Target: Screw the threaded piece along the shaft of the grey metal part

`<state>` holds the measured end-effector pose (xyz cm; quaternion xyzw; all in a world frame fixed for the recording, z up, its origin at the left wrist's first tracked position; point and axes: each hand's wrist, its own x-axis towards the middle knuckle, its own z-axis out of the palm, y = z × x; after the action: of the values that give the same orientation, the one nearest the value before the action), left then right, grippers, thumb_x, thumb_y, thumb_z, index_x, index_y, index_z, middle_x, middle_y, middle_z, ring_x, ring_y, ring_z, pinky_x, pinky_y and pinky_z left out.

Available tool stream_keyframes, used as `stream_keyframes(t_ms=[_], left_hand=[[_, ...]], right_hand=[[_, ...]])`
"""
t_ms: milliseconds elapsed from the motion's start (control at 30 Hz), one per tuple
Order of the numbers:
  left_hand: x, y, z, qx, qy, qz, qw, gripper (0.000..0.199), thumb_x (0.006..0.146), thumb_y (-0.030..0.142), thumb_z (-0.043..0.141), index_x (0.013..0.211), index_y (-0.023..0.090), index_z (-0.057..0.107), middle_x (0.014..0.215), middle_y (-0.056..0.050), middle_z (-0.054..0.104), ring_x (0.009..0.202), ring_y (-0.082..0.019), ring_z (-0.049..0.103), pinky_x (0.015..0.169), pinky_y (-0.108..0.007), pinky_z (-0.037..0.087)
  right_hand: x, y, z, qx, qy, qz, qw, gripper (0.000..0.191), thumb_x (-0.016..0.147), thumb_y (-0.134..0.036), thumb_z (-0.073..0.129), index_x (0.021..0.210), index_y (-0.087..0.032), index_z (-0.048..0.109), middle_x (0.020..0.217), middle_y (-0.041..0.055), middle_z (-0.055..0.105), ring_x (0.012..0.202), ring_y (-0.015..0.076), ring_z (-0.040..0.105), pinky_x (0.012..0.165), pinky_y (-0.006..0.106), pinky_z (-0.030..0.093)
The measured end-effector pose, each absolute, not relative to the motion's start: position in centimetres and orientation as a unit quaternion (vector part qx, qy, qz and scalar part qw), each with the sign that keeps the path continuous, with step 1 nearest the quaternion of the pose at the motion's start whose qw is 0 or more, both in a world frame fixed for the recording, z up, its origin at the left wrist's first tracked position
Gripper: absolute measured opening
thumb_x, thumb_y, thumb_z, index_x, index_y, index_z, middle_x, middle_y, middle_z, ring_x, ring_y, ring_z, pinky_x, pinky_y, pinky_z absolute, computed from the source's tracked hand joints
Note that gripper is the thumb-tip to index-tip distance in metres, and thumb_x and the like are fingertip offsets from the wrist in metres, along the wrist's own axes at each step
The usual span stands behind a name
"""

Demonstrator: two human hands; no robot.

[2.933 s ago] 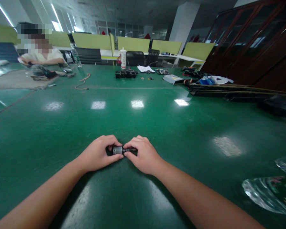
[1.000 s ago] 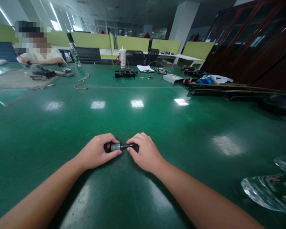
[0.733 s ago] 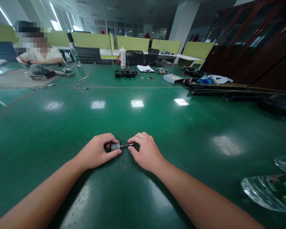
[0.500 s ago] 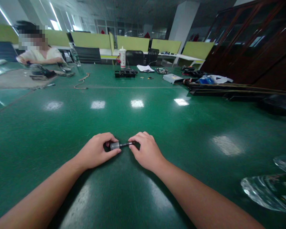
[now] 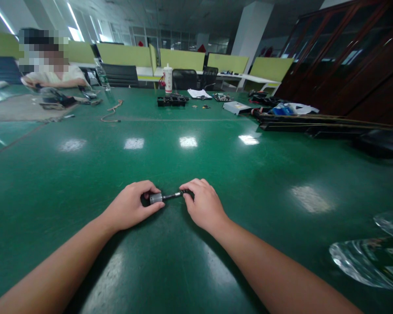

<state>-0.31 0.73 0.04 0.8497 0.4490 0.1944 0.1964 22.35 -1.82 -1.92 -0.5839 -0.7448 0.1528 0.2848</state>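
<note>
My left hand (image 5: pixel 131 207) is closed around a small silver cylinder (image 5: pixel 156 198), thumb on the near side and fingers on the far side. From the cylinder's right end a thin metal shaft (image 5: pixel 170 196) runs toward my right hand (image 5: pixel 203 203). That hand pinches a small dark, ridged piece (image 5: pixel 184 192) at the shaft's far end; its exact kind is too small to make out. Both hands rest low over the green table (image 5: pixel 163 257), and the shaft tilts slightly up to the right.
Clear plastic bottles (image 5: pixel 367 261) lie at the right edge. A black part (image 5: pixel 173 101), a white tumbler (image 5: pixel 168 79), a metal box (image 5: pixel 237 107) and long black strips (image 5: pixel 291 124) are at the back. Another person (image 5: pixel 62 76) sits at the far left, near a cord (image 5: pixel 111 114).
My right hand has shifted slightly right and up, uncovering more of the shaft and the dark piece. My left hand still holds the cylinder, nearly unmoved.
</note>
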Motion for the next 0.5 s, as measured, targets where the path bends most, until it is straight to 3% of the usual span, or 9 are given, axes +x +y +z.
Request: stream_keyframes(t_ms=[333,500], left_hand=[[-0.3,0.7,0.0,0.853,0.441,0.196,0.197,0.025,0.082,0.042,0.069,0.092,0.019,0.067,0.083,-0.002,0.068,0.075,-0.018,0.062,0.069,-0.029,0.046],[-0.1,0.6,0.0,0.871,0.394,0.194,0.222,0.023,0.081,0.037,0.07,0.093,0.019,0.066,0.089,-0.003,0.067,0.08,-0.018,0.063,0.072,-0.028,0.047]], right_hand=[[22.0,-2.0,-1.8,-0.548,-0.752,0.194,0.311,0.018,0.085,-0.014,0.065,0.099,-0.024,0.072,0.099,0.0017,0.072,0.1,0.0211,0.058,0.09,0.038,0.041],[21.3,-2.5,-1.5,-0.507,-0.755,0.263,0.321,0.03,0.079,-0.011,0.072,0.106,-0.024,0.073,0.092,0.0025,0.071,0.091,0.0183,0.062,0.084,0.034,0.046]])
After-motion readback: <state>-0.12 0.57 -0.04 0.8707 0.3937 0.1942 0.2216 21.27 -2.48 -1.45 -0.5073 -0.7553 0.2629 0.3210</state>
